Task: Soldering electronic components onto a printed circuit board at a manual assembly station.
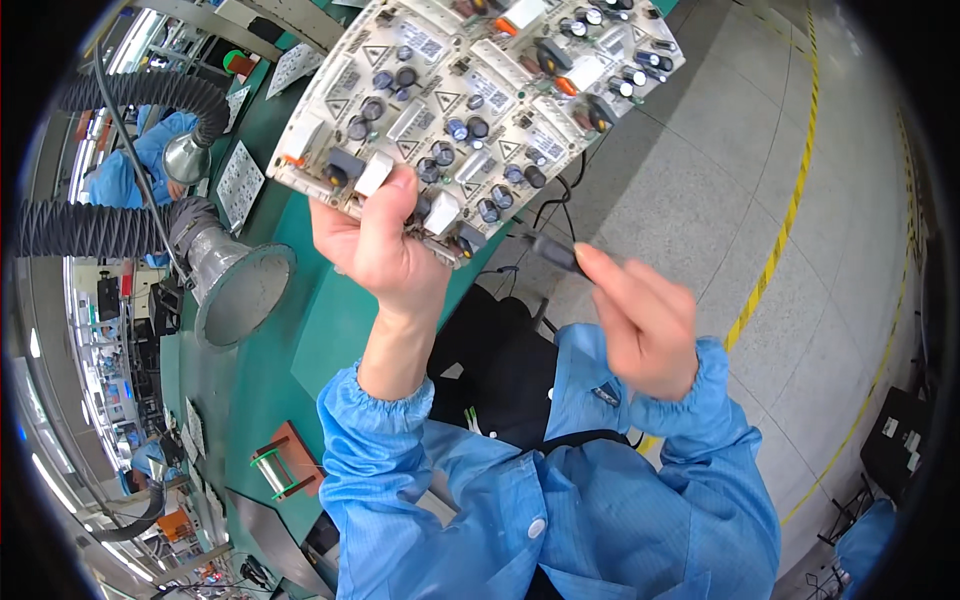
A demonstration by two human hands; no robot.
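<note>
Left hand grips an already populated circuit board, right hand pinches a dark tool, can't tell what's left tbh.

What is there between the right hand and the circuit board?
In the head view, a dark tool pinched by the right hand points toward the circuit board's near edge; whether it touches is unclear.

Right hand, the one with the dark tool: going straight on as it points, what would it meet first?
Probably the lower edge of the circuit board panel, with the dark tool in the right hand touching first, though their depth gap is unclear.
</note>
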